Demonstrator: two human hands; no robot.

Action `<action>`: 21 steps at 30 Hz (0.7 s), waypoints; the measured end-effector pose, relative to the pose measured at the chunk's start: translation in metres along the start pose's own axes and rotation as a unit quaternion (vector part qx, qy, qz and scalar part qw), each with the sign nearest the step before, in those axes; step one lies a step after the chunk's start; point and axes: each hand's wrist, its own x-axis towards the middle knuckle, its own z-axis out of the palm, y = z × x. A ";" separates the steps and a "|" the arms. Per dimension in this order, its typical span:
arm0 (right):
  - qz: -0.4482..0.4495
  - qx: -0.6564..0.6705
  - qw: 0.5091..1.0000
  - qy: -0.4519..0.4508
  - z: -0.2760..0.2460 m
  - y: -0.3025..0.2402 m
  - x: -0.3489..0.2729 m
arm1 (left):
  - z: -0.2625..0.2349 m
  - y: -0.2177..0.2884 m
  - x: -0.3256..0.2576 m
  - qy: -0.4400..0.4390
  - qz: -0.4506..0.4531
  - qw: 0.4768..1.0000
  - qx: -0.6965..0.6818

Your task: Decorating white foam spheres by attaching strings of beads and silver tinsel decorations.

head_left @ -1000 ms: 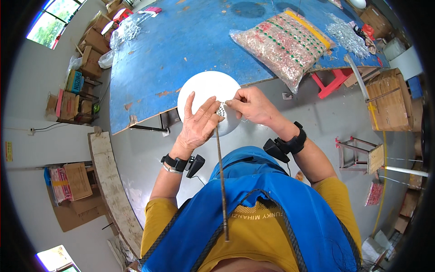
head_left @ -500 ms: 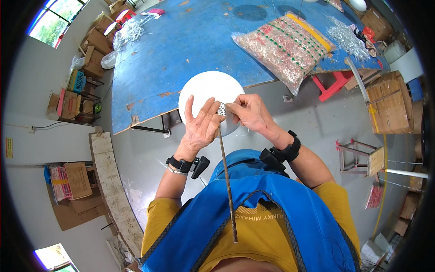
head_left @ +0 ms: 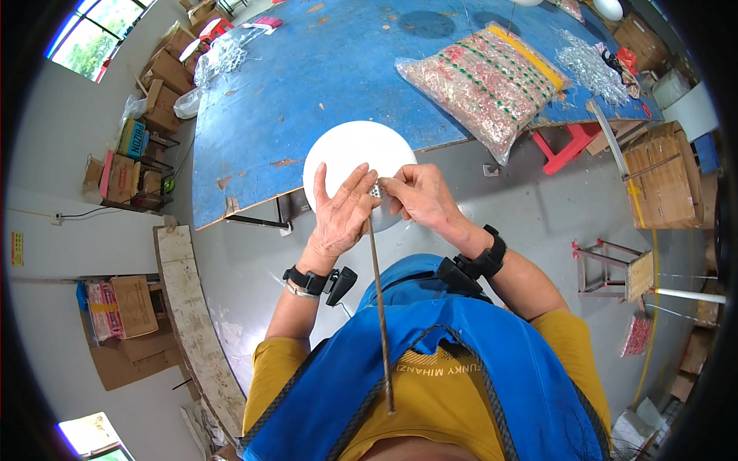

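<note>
White disc [head_left: 350, 154] at near edge of blue worktop [head_left: 307, 77], overhanging it. Left hand [head_left: 340, 215] flat, fingers spread, over disc's near rim. Right hand [head_left: 419, 196] pinched narrow on small silvery piece [head_left: 375, 190] between both hands, atop thin rod [head_left: 380, 307] running down to chest. Bag of coloured pieces [head_left: 484, 81] further back, right.

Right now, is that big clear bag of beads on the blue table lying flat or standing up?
Lying flat. The bag rests on its broad side on the blue table, one end past the table's edge.
</note>
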 end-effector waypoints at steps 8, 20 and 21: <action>0.011 0.027 0.999 -0.032 0.001 0.002 -0.002 | -0.005 -0.002 -0.001 0.014 -0.046 0.999 0.008; 0.067 0.162 0.983 -0.054 0.010 0.003 0.000 | -0.001 -0.001 0.004 0.071 -0.026 0.995 0.069; 0.066 0.161 0.983 -0.053 0.011 0.003 -0.001 | -0.002 0.003 0.006 0.098 -0.040 0.992 0.062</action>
